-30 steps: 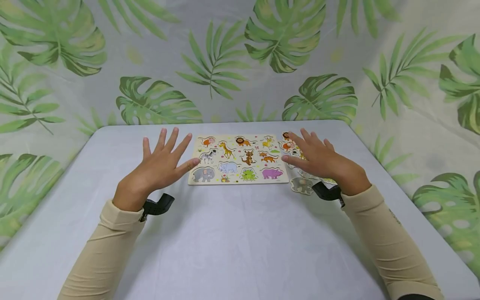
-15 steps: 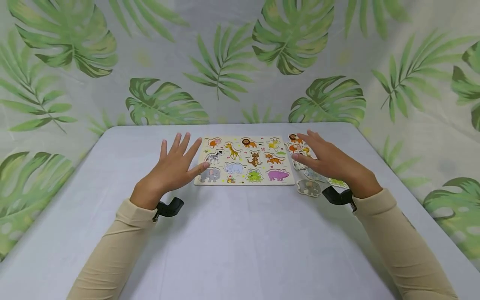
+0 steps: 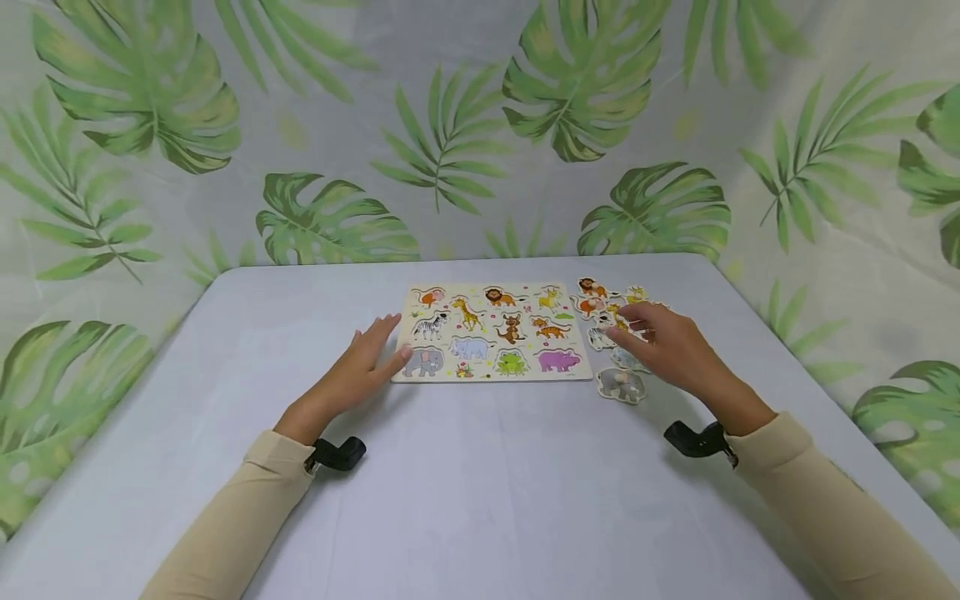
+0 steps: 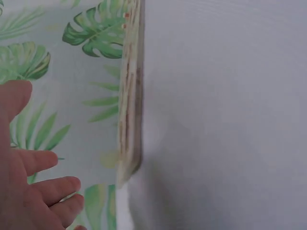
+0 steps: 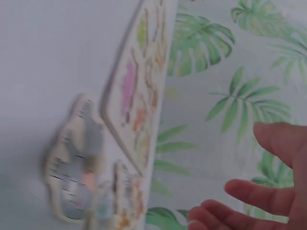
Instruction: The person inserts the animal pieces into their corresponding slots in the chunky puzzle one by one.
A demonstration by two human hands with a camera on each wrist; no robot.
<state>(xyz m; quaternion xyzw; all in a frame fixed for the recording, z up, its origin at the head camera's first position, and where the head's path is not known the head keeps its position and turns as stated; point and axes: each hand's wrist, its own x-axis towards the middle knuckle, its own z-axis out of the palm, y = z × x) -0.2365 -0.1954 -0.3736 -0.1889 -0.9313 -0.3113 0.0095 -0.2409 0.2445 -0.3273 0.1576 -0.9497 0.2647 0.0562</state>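
Observation:
A wooden animal puzzle board (image 3: 491, 333) lies flat on the table, its shallow recesses printed with animals. My left hand (image 3: 352, 375) is at the board's left edge, fingers relaxed and nothing held; its fingertips also show in the left wrist view. Over the loose puzzle pieces to the board's right is my right hand (image 3: 671, 350), thumb and fingers apart and slightly bent, holding nothing. Under and around it lie a grey elephant piece (image 3: 621, 386), a lion piece (image 3: 592, 287) and a zebra piece (image 3: 600, 335). Some pieces are hidden behind the hand.
A white cloth covers the table (image 3: 480, 492). Behind it hangs a leaf-printed curtain (image 3: 465, 125) along the far and side edges. A black wrist camera (image 3: 339, 454) sits on the left wrist, another black camera (image 3: 697, 439) on the right.
Both hands have come down from above the table: the left to the board's left edge, the right to the loose pieces. The spread fingers have relaxed. The head view has shifted slightly.

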